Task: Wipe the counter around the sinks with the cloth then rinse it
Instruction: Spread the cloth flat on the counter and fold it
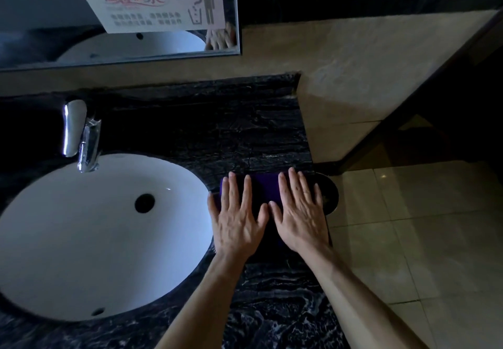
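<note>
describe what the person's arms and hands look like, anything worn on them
Both forearms are bare as far as the frame shows: no sleeves, gloves, watch or bracelets in view. The left hand and right hand show no rings that can be made out in the dim light. Nails are short and unpainted.

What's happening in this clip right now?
A person is wiping a dark marble counter beside a white sink. Both hands lie flat, fingers straight, side by side on a dark purple cloth: the left hand nearest the basin, the right hand near the counter's right edge. The chrome faucet shows no water running, so rinsing has not begun.
</note>
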The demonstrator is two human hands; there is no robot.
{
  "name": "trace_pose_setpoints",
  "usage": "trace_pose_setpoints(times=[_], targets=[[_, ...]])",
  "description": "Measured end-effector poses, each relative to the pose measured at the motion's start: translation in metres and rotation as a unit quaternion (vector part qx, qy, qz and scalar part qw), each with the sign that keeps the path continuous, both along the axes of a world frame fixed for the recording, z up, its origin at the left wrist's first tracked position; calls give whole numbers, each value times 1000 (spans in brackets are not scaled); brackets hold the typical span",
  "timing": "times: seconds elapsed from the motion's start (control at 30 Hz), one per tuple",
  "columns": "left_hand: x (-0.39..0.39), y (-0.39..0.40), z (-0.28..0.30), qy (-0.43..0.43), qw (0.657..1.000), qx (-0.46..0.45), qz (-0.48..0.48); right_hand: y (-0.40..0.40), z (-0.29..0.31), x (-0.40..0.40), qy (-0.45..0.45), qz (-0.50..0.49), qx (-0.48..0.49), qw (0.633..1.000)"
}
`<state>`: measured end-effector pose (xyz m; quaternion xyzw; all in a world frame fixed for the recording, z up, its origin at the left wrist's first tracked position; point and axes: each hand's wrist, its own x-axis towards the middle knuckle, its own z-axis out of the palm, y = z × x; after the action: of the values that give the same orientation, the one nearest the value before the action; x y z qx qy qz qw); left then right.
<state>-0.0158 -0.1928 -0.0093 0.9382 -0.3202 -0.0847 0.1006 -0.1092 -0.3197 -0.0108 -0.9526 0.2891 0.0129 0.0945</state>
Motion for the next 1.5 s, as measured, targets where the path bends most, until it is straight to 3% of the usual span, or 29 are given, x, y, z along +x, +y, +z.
trace_pose_setpoints(times=[0.13,0.23,0.57,1.17,1.5], targets=[[-6,-1,7,-13,1000,-17,-10,5,12,4,0,-18,1,1000],[-12,-3,5,-15,998,-46,-46,11,10,-2,-10,24,0,1000],[-6,-4,-3,-22,999,-14,-45,7,3,-1,17,45,-13,999],[142,-79,1,-15,1000,-21,-11,-68,2,152,12,64,-13,998],[170,-98,-2,-35,999,-27,0,-87,6,183,5,62,-6,998]])
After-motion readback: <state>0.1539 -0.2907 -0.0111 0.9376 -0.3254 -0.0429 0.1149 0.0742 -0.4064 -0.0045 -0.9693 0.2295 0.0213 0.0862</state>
